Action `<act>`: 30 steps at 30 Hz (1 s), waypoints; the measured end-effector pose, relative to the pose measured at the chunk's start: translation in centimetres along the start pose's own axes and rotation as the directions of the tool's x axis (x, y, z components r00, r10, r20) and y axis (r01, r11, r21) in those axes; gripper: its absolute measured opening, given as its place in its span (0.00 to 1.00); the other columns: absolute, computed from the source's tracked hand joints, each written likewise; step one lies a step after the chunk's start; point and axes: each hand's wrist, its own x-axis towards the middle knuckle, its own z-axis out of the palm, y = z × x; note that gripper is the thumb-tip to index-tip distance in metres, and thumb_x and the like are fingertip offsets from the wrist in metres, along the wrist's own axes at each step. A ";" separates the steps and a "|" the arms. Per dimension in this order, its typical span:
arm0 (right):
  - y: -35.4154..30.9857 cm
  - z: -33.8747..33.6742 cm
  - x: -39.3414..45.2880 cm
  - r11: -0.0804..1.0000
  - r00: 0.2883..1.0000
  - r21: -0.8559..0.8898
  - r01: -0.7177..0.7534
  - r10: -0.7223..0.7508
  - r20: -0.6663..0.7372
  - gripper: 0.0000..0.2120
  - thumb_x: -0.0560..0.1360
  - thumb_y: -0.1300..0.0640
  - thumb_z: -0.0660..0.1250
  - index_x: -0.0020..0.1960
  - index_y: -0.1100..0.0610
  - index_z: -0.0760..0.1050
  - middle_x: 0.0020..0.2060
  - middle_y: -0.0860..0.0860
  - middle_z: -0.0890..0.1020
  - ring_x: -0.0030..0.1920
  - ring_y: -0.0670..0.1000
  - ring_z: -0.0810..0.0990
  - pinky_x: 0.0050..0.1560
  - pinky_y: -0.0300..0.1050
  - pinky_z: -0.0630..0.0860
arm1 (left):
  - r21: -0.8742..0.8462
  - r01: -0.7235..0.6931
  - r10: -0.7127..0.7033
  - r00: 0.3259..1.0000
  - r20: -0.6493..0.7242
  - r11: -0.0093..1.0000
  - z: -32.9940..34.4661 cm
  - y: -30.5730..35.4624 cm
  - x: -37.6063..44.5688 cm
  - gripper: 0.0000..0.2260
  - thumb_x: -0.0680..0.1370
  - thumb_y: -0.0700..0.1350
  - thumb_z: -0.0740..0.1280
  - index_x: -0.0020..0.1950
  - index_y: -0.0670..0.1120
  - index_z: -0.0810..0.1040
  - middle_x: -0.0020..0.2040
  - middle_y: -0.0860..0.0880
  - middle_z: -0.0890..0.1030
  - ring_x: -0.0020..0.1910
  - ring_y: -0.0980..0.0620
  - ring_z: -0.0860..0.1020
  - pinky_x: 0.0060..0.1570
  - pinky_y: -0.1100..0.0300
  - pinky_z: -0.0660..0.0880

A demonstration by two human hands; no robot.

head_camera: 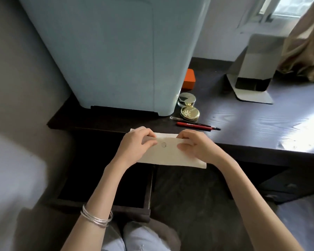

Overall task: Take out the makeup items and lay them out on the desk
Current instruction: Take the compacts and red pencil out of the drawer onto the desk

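You had two round gold compacts (189,112) and slim red pencils (194,125) already laid on the dark wooden desk (261,124). Your left hand (136,144) and right hand (196,145) both pinched a flat cream pouch (170,156) over the open drawer (105,171), apparently unopened, so emptying it probably remained.

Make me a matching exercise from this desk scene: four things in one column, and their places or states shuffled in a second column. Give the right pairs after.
Things
1. beige pouch
2. orange box
3. red pencil
4. drawer

Places or states
A. pulled open below the desk edge
B. lying flat near the desk's front edge
C. held by both hands
D. beside the large pale blue case

Pairs: 1-C, 2-D, 3-B, 4-A. The left hand and right hand both grip the pouch.
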 end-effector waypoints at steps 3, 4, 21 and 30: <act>2.3 -2.2 -1.3 0.997 0.996 0.029 -0.074 0.075 -0.045 0.04 0.75 0.62 0.65 0.48 0.54 0.75 0.47 0.47 0.76 0.49 0.48 0.73 0.48 0.40 0.68 | 0.011 -0.057 0.056 0.998 0.031 0.998 2.7 2.5 2.0 0.02 0.75 0.46 0.69 0.46 0.48 0.79 0.44 0.56 0.76 0.48 0.53 0.75 0.52 0.55 0.69; 3.1 -2.8 -1.7 0.996 0.994 0.029 -0.090 0.092 -0.061 0.05 0.75 0.63 0.65 0.47 0.54 0.74 0.47 0.47 0.76 0.48 0.49 0.73 0.48 0.40 0.68 | 0.016 -0.076 0.075 0.996 0.044 0.997 3.5 3.2 2.6 0.03 0.75 0.46 0.69 0.46 0.48 0.79 0.44 0.56 0.76 0.47 0.53 0.75 0.53 0.54 0.69; 6.6 -14.9 -1.7 0.940 0.937 0.028 -0.339 0.340 -0.082 0.05 0.76 0.65 0.63 0.49 0.61 0.77 0.44 0.50 0.75 0.46 0.51 0.71 0.41 0.38 0.62 | -0.005 -0.074 0.072 0.952 0.297 0.997 5.5 13.2 13.3 0.05 0.75 0.45 0.69 0.48 0.46 0.80 0.50 0.51 0.80 0.50 0.50 0.75 0.53 0.55 0.71; 8.6 -22.4 0.9 0.921 0.921 -0.039 -0.388 0.386 -0.055 0.06 0.77 0.62 0.62 0.52 0.61 0.75 0.47 0.51 0.74 0.48 0.51 0.71 0.47 0.40 0.65 | -0.015 -0.060 0.062 0.941 0.333 0.998 5.9 18.3 19.4 0.05 0.75 0.46 0.69 0.48 0.46 0.79 0.48 0.48 0.79 0.49 0.49 0.76 0.51 0.54 0.72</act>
